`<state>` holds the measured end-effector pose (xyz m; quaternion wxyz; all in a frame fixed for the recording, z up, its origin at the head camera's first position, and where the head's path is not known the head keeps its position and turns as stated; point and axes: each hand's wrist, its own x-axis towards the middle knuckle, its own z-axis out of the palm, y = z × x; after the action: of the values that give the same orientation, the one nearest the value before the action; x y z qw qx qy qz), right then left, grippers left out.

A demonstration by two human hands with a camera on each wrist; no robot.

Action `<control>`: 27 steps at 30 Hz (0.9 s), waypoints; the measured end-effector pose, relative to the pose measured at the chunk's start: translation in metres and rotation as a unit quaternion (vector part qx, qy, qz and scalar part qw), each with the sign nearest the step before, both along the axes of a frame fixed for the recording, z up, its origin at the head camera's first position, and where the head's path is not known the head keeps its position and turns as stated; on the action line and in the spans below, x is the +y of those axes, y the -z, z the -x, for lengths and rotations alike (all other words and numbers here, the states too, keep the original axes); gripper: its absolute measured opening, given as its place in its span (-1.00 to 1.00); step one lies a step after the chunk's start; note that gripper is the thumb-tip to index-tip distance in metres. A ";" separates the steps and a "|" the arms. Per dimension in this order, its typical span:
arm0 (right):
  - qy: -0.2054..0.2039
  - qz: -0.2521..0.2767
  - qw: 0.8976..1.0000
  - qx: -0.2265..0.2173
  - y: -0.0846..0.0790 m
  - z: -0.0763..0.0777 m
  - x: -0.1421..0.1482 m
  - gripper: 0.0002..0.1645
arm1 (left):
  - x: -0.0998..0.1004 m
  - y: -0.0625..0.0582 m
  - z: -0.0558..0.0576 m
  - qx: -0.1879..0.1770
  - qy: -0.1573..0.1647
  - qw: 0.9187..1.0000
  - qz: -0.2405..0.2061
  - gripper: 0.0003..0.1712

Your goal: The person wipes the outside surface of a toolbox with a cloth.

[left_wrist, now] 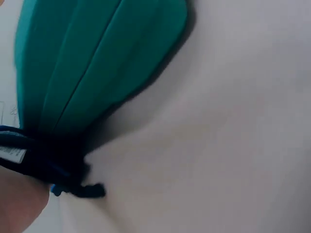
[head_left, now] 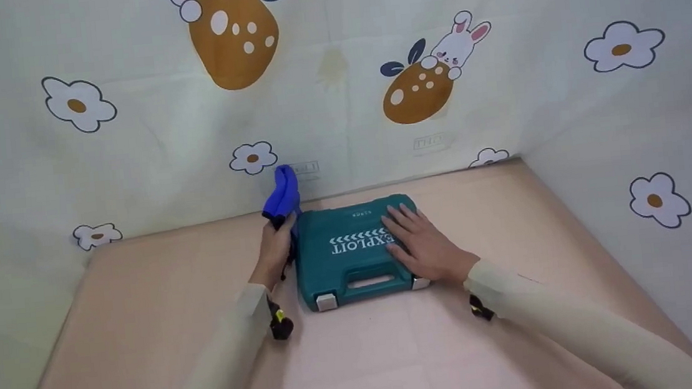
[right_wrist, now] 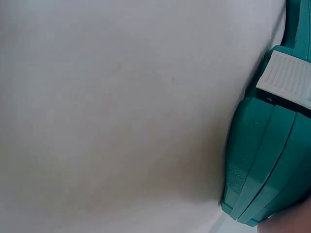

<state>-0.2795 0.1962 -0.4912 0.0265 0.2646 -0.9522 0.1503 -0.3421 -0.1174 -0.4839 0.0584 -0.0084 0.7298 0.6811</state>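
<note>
A green plastic tool case [head_left: 352, 269] lies flat and closed, with upside-down white EXPLOIT lettering on its lid. Its carry handle and two silver latches face me. My right hand [head_left: 429, 247] rests on the right part of the lid, fingers spread. At the case's left side, my left hand [head_left: 274, 248] grips a folded blue item [head_left: 283, 194] with black parts; its exact kind is unclear. The left wrist view shows a white label [left_wrist: 12, 154] and a dark cord end [left_wrist: 90, 190] on this item, beside the case's side [left_wrist: 97, 63]. One latch [right_wrist: 286, 77] appears in the right wrist view.
The case stands on a pale pinkish table [head_left: 367, 362]. A light wall covering [head_left: 325, 96] with rabbits, flowers and brown fruit shapes rises behind the table and along its sides. Black bands with small devices are on both wrists.
</note>
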 end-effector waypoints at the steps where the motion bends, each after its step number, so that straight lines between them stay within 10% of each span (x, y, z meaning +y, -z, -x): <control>1: -0.001 0.001 1.000 0.001 0.000 0.000 -0.001 -0.20 | -0.001 0.000 -0.001 -0.012 0.003 1.000 -0.014 -0.10; 16: -0.001 0.018 1.000 0.024 0.003 0.001 -0.001 -0.24 | -0.015 0.003 -0.036 -0.072 0.020 0.994 -0.077 0.03; 27: -0.003 0.024 0.999 0.034 0.005 0.001 -0.001 -0.25 | -0.023 0.007 -0.069 -0.076 0.027 0.996 -0.037 0.06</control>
<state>-0.2804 0.1953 -0.4959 0.0645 0.2714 -0.9462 0.1643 -0.2730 -0.1403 -0.4904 0.1322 -0.0385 0.6972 0.7036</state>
